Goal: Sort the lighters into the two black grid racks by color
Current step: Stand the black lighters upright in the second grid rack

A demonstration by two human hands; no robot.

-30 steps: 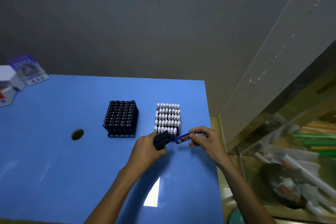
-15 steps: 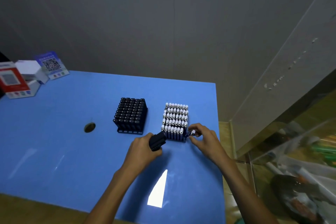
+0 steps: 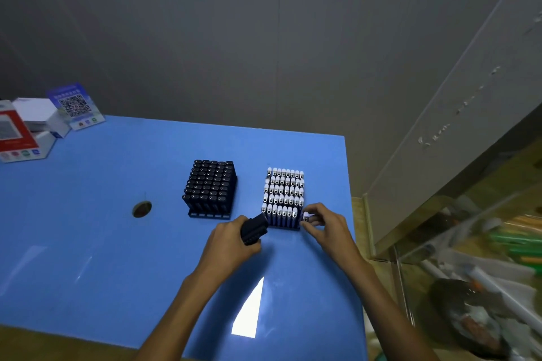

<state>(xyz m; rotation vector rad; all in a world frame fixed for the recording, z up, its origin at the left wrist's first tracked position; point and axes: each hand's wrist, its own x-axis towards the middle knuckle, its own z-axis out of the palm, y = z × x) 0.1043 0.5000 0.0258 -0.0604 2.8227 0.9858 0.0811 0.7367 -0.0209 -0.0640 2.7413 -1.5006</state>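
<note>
Two black grid racks stand on the blue table [image 3: 88,243]. The left rack [image 3: 210,188] is filled with black lighters. The right rack [image 3: 283,199] holds blue lighters with white tops. My left hand [image 3: 231,240] grips a bunch of black lighters [image 3: 254,228] just in front of the right rack's near left corner. My right hand [image 3: 324,227] pinches a blue lighter [image 3: 306,217] with a white top at the near right corner of the right rack; its lower part is hidden by my fingers.
A round hole [image 3: 142,209] lies in the table left of the racks. Boxes and a QR-code card [image 3: 73,105] sit at the far left corner. The table's right edge is close to the right rack, with clutter on the floor beyond.
My right hand carried the blue lighter from in front of the right rack to its near right corner, turning it from flat to upright. The left hand stayed close to the rack, holding its black lighters.
</note>
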